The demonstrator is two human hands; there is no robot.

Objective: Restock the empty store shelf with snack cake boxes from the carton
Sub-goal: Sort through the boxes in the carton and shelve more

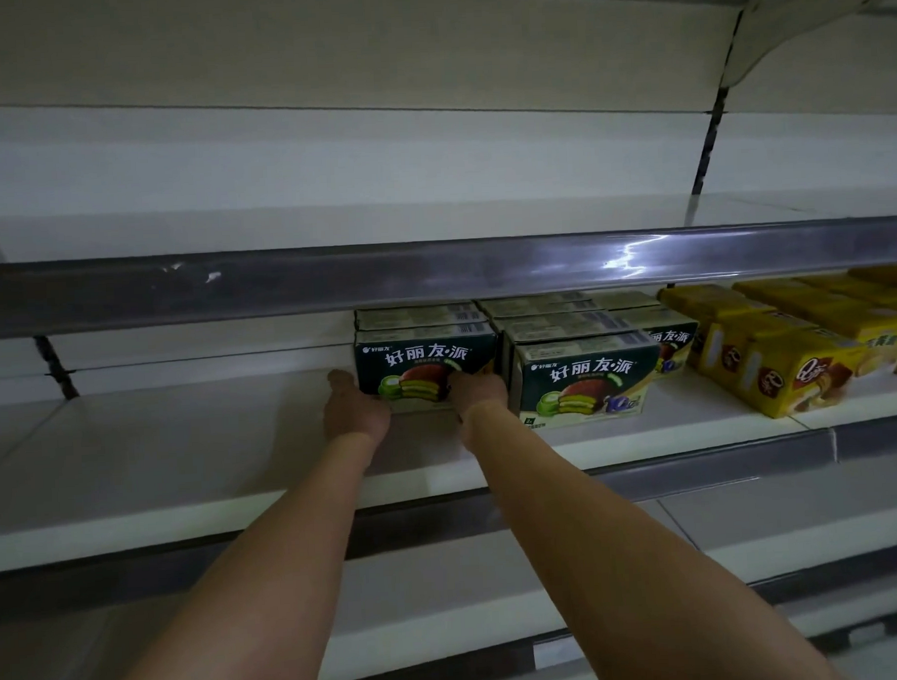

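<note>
Both hands on a green snack cake box

The left hand (356,411) grips the green box's (423,362) left lower corner; the right hand (477,390) presses its front, grip unclear, on the white shelf (184,454).

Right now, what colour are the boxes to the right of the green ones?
Yellow boxes, with a brown cake picture on the front, clearest in the head view.

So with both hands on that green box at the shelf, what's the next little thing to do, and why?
Probably slide the green box a little to the right and let go. The left hand is at its left lower corner and the right hand on its front. It sits further back than the neighbouring green box, with a dark gap between them, so closing that gap would tidy the row.
</note>
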